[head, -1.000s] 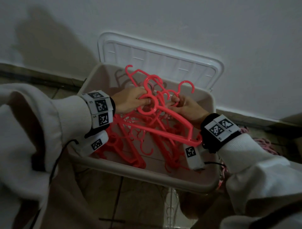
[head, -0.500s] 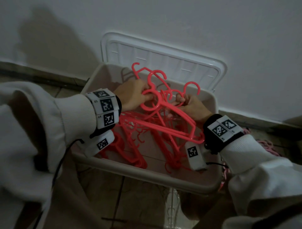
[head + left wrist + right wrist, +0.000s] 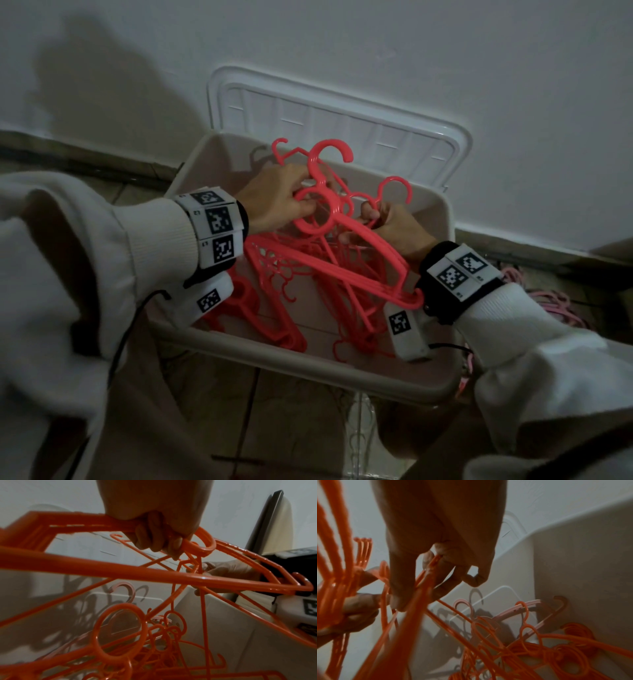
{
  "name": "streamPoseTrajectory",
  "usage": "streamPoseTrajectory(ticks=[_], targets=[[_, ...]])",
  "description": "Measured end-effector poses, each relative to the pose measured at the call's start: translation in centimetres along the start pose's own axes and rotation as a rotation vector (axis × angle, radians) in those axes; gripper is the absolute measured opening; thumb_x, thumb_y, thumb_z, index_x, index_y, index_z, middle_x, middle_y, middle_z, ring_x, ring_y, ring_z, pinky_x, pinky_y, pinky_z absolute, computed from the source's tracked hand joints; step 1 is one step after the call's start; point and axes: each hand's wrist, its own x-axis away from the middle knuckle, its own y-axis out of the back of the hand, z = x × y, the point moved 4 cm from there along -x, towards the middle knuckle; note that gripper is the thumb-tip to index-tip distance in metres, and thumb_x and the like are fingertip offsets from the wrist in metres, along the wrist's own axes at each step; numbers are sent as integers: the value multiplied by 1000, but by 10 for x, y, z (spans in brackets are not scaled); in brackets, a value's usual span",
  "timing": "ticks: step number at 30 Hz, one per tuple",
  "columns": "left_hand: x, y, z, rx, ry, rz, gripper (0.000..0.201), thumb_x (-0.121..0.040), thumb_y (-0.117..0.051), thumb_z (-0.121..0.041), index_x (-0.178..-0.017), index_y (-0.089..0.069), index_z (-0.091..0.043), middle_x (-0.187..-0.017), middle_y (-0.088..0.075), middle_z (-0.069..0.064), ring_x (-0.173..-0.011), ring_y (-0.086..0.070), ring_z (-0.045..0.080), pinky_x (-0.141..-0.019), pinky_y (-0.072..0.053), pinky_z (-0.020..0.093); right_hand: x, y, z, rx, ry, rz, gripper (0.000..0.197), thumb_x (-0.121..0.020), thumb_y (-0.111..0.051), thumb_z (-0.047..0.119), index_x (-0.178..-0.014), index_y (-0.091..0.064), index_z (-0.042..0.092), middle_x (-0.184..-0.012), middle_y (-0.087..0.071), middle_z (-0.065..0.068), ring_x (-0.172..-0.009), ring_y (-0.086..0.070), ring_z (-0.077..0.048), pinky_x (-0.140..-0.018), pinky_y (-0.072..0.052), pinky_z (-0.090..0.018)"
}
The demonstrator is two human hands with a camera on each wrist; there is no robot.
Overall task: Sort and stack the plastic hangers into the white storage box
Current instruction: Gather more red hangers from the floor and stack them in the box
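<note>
Coral hangers (image 3: 346,270) tangle over the box (image 3: 308,363): left hand (image 3: 274,202) clamps the bundle's necks, right hand (image 3: 394,229) pinches thin bars; best to tease hooks free slowly.

The tiled floor (image 3: 294,421) carries the white storage box (image 3: 308,368) under both wrists; right of the right wrist lies what looks like pale pink hangers (image 3: 555,305).

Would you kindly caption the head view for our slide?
Both hands, left hand and right hand, grip tangled red hangers above the white storage box.
</note>
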Motion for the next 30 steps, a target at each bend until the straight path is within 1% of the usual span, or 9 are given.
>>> streamPoseTrajectory(ticks=[5, 8, 12, 15, 18, 21, 26, 28, 30], targets=[[-3, -4, 3, -1, -28, 19, 43, -69, -54, -23, -110, -63, -16, -110, -66, 1, -99, -62, 17, -91, -47, 32, 1, -2, -4, 25, -17, 2, 50, -79, -49, -25, -67, -26, 17, -38, -56, 5, -35, -53, 2, -37, -41, -10], [-4, -4, 5, -16, -33, 10, 40, -69, -54, -23, -106, -65, -14, -94, -66, -4, -84, -59, 12, -79, -45, 26, -1, -1, -7, 29, -34, 5, 48, -78, -57, -18, -66, -27, 17, -38, -53, 6, -35, -51, 2, -38, -42, -11], [-8, 1, 11, -66, 7, -40, 23, -74, -70, -20, -95, -69, -11, -86, -69, 11, -79, -64, 26, -69, -43, 22, -4, -2, -11, -1, -30, 33, 54, -54, -86, 2, -62, -35, 19, -47, -53, 4, -43, -54, -7, -46, -48, -18], [-9, 5, 12, -116, 1, -45, 10, -76, -73, -17, -85, -68, -16, -75, -63, 0, -73, -57, 16, -56, -34, 7, -2, -1, -10, -105, -8, 39, 47, -69, -70, -10, -65, -32, 19, -50, -60, 0, -45, -60, -8, -44, -48, -19], [-7, 1, 11, -127, -28, -14, 11, -76, -72, -25, -86, -69, -20, -69, -55, -10, -69, -49, 5, -58, -32, 14, 2, -1, -4, -93, -7, 46, 45, -72, -56, -18, -67, -28, 17, -51, -66, -3, -43, -61, -7, -41, -47, -17], [-8, -3, 13, -84, -41, 11, 16, -78, -71, -18, -90, -65, -26, -71, -59, -8, -67, -49, -1, -61, -39, 7, 2, -1, -4, -68, -20, 60, 49, -74, -51, -25, -66, -26, 18, -50, -66, -3, -41, -60, -6, -39, -45, -17], [-10, -1, 18, -131, 18, 6, 13, -79, -72, -21, -86, -68, -12, -75, -63, 0, -61, -50, 7, -55, -33, 8, 1, 0, -6, -129, -20, 41, 47, -72, -64, -15, -67, -29, 18, -48, -63, 0, -40, -59, -6, -39, -45, -16], [-10, -2, 20, -120, 26, 15, 20, -79, -71, -23, -90, -68, -7, -78, -67, 4, -66, -56, 12, -58, -37, 10, -1, 2, -7, -118, -15, -7, 41, -84, -53, -11, -68, -28, 18, -42, -57, 2, -35, -53, -3, -36, -42, -14], [-9, -5, 19, -112, 20, 35, 25, -79, -70, -25, -98, -68, -8, -85, -69, 7, -77, -61, 18, -69, -45, 22, -4, 4, -7, -133, -15, -23, 39, -88, -42, -14, -69, -28, 17, -43, -58, -1, -36, -55, -4, -36, -43, -14]])
